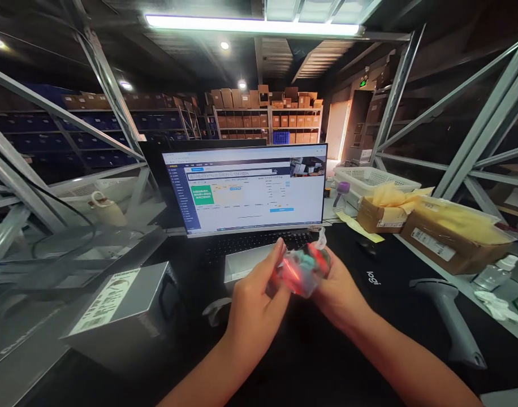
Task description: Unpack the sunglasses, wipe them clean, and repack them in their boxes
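Between my hands, above the black desk mat, is a small clear plastic bag (300, 274) with red and teal contents that blur makes hard to name. My left hand (257, 291) pinches its left side between thumb and fingers. On the other side my right hand (337, 285) is closed around the bag's right edge, its fingers partly hidden behind it. An open white box (246, 263) lies just behind my left hand, in front of the keyboard (219, 246). A whitish strip (216, 311) rests on the mat left of my left wrist.
A lit monitor (250, 195) stands at the back. To the left sits a grey box (127, 311) with a printed label. A barcode scanner (449, 316), a mouse (368, 247), a clear bottle (494, 274) and cardboard boxes (448, 237) occupy the right side.
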Tool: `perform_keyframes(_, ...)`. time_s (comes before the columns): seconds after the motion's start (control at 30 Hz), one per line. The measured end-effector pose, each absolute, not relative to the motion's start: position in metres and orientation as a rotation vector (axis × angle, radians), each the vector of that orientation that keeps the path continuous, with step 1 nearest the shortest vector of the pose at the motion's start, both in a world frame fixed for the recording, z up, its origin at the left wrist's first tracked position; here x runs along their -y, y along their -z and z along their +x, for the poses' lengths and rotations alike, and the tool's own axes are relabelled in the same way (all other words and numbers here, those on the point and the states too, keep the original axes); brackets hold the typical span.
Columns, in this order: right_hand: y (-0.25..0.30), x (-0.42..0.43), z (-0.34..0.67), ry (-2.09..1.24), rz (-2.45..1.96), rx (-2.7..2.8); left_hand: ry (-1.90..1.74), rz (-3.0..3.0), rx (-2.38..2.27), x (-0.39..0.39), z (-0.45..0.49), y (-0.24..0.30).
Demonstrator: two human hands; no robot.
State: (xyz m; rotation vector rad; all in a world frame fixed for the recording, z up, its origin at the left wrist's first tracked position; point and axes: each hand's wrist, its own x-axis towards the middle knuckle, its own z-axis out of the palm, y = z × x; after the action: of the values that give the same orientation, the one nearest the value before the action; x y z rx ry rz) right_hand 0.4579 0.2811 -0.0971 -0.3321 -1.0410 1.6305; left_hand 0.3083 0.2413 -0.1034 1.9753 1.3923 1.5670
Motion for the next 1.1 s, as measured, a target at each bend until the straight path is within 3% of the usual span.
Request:
perform_keyframes(0.47,0.099,-0.292,0.461,-1.728,-0.312,0.923,-1.576,1.932,-1.373,-0.249,0.305,0.105)
perform_keyframes(0.7,0.096,-0.293,0.478,-1.251,-0.539,1.518,-1.605,1.744,-1.404,-0.251,0.295,0.096)
perform_keyframes(0.8,0.088,-0.307,0.507,-1.164,-0.769,2.030,-1.714,1.726,-1.459,-0.250,0.288,0.088)
perform_keyframes(0.9,0.089,-0.327,0.534,-0.821,-1.123,2.483,-1.756,1.810,-1.469,-0.248,0.280,0.084)
perform_keyframes(1.0,0.096,-0.339,0.546,-0.464,-1.443,2.557,-1.696,1.920,-1.442,-0.248,0.276,0.084)
perform_keyframes(1.1,0.094,-0.335,0.548,-0.386,-1.387,2.480,-1.642,2.022,-1.410,-0.250,0.276,0.087)
